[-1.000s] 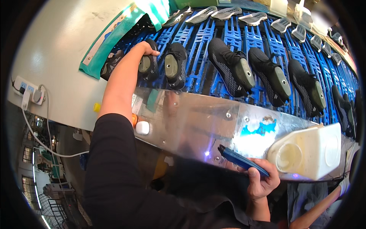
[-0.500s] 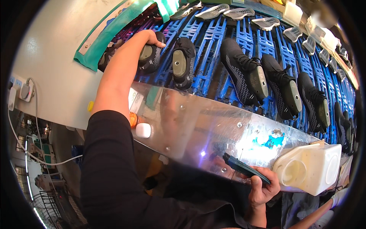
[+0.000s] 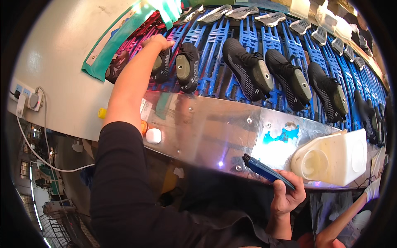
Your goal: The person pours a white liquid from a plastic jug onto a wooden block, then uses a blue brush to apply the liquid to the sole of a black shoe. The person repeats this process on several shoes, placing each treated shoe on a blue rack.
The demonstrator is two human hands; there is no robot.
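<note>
My left hand (image 3: 158,41) reaches far over the rack, just beyond the toe of a black knit shoe (image 3: 162,66) with an olive insole. Its fingers look spread; whether they touch that shoe I cannot tell. Beside it on the right lies another black shoe (image 3: 187,68). Low over the front edge of the metal ledge, my right hand (image 3: 288,192) is closed round a small brush (image 3: 266,171) with a flat dark-blue handle. The dark tip of the brush points up and left, away from my fingers.
Several black shoes (image 3: 248,70) and pale soles (image 3: 242,13) line the blue rack (image 3: 209,53). A white plastic jug (image 3: 349,157) lies on the metal ledge (image 3: 206,136); a small white case (image 3: 154,135) sits left. Green cloth (image 3: 94,68) edges the rack. A co-worker's gloved hand (image 3: 373,189) shows at right.
My left hand has shifted off the near-left shoe's toe, a little to the left. The view has turned slightly, so the shoes and jug appear moved. My right hand still grips the brush.
</note>
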